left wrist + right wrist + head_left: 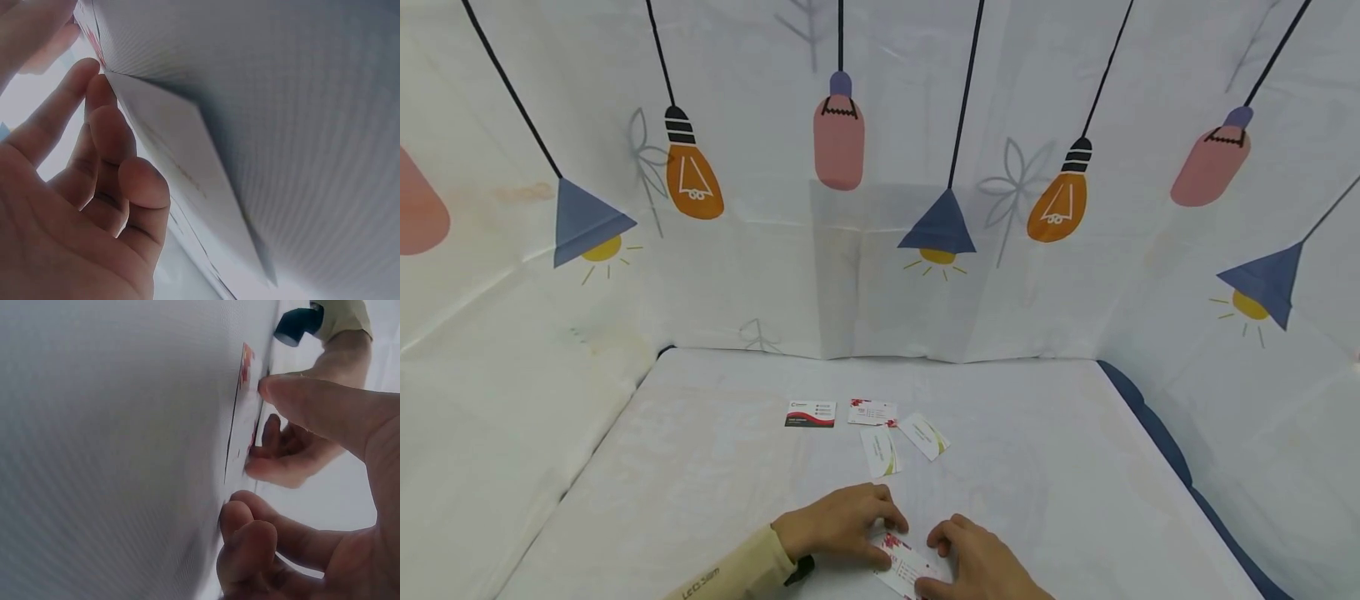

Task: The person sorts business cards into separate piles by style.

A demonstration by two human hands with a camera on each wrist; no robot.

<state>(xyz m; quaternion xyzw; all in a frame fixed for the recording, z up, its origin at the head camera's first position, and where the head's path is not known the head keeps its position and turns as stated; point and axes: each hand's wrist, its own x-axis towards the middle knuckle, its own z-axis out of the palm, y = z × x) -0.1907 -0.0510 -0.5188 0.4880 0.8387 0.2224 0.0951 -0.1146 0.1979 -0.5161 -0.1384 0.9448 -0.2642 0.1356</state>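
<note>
Head view, from the left: a beige sleeve leads to the left hand, its fingers bent, the thumb tip over the left edge of the near card and the index fingertip by its far corner. Farther off on the white table lies a black-and-red card, then a red-flowered card, with an upright green-trimmed card just nearer and a slanted green-trimmed card to its right. The near card, white with red flowers, lies askew between the two hands. Rightmost, the right hand has bent fingers just beside the card's right side and its thumb tip over the near edge. Whether either hand actually pinches the card cannot be told.
</note>
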